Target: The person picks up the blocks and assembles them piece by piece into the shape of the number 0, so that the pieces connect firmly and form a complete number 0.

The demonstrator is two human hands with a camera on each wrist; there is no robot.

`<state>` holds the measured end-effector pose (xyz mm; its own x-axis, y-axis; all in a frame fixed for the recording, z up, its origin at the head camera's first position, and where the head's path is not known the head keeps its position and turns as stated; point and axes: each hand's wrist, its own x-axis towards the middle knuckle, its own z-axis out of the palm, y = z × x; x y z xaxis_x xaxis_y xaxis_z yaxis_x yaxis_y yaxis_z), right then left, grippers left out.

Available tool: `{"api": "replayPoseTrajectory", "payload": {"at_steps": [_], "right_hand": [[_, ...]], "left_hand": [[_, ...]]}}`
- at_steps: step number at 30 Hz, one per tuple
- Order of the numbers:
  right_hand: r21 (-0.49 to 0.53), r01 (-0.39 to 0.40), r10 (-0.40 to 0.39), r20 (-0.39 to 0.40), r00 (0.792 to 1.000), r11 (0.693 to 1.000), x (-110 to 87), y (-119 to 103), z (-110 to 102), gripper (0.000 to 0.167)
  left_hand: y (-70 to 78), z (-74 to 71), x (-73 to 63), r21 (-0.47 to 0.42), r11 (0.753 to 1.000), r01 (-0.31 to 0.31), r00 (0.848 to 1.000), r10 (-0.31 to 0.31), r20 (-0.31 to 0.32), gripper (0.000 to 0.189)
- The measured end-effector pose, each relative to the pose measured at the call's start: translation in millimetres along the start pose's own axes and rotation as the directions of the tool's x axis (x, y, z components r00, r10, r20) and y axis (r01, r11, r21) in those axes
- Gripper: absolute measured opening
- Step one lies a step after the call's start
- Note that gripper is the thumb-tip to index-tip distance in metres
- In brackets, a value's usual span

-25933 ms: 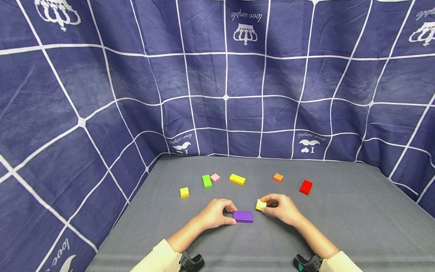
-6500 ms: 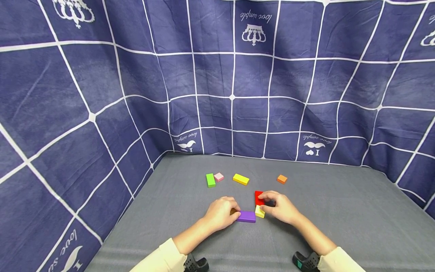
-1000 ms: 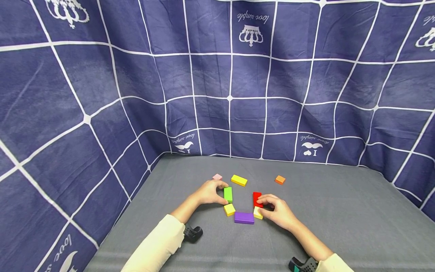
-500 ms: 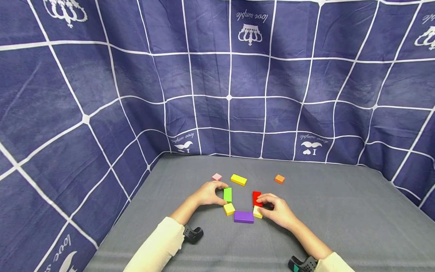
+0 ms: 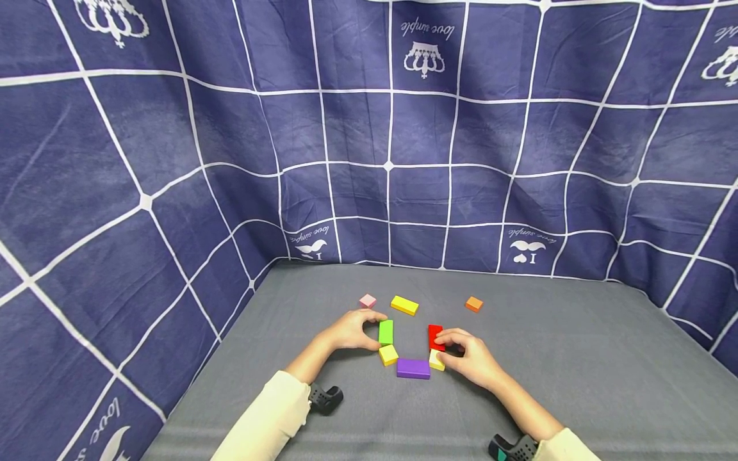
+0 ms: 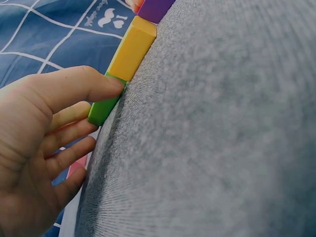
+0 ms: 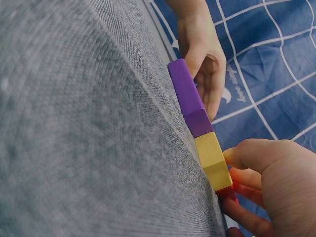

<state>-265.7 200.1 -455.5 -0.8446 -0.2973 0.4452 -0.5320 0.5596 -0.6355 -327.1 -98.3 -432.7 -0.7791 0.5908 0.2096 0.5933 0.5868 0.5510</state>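
My left hand (image 5: 350, 329) pinches a green block (image 5: 385, 331) lengthwise, thumb at its near end and fingertips at its far end. A yellow square block (image 5: 389, 355) touches that near end, clearly seen in the left wrist view (image 6: 132, 49). Beside it lies a purple block (image 5: 413, 369). On the right, my right hand (image 5: 469, 356) has its fingertips on a red block (image 5: 435, 337) and its thumb against a pale yellow block (image 5: 436, 360). In the right wrist view the pale yellow block sits between the purple and red ones; the red one is mostly hidden.
Farther back on the grey table cloth (image 5: 553, 358) lie a pink block (image 5: 368, 301), a long yellow block (image 5: 405, 305) and an orange block (image 5: 475, 304). A blue curtain (image 5: 426, 147) with white lines hangs behind and at the left.
Since the oldest frame, the red, pale yellow, yellow square and green blocks have come together around the purple one. Over the last second the green block has shifted slightly nearer, against the yellow square block.
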Motion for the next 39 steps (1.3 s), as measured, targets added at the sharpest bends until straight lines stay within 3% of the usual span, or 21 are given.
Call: {"api": "replayPoseTrajectory", "payload": {"at_steps": [16,19,22,27,32,39], "right_hand": [[0.001,-0.014,0.014,0.014,1.000,1.000,-1.1,-3,-1,0.020],[0.002,-0.016,0.016,0.018,1.000,1.000,-0.9,-3,-1,0.020],[0.004,-0.010,0.010,0.020,1.000,1.000,-0.5,-3,-1,0.020],[0.014,-0.002,0.002,0.013,1.000,1.000,0.4,-3,-3,0.020],[0.008,-0.026,0.025,0.022,0.999,1.000,0.2,-3,-3,0.020],[0.004,-0.013,0.013,0.020,1.000,1.000,0.0,-2,-2,0.019]], "left_hand": [[2.1,-0.1,-4.2,-0.001,1.000,0.016,1.000,-0.016,0.023,0.061],[3.7,0.2,-6.2,0.004,1.000,0.006,1.000,-0.006,-0.003,0.058],[7.4,2.2,-8.3,0.007,1.000,-0.016,0.996,0.016,-0.085,0.049],[18.3,9.3,-10.8,0.028,0.994,-0.105,0.972,0.108,-0.208,0.032],[29.4,19.4,-14.9,0.101,0.975,-0.199,0.953,0.217,-0.211,0.029],[37.1,26.0,-20.7,0.134,0.971,-0.197,0.955,0.221,-0.199,0.028]]}}
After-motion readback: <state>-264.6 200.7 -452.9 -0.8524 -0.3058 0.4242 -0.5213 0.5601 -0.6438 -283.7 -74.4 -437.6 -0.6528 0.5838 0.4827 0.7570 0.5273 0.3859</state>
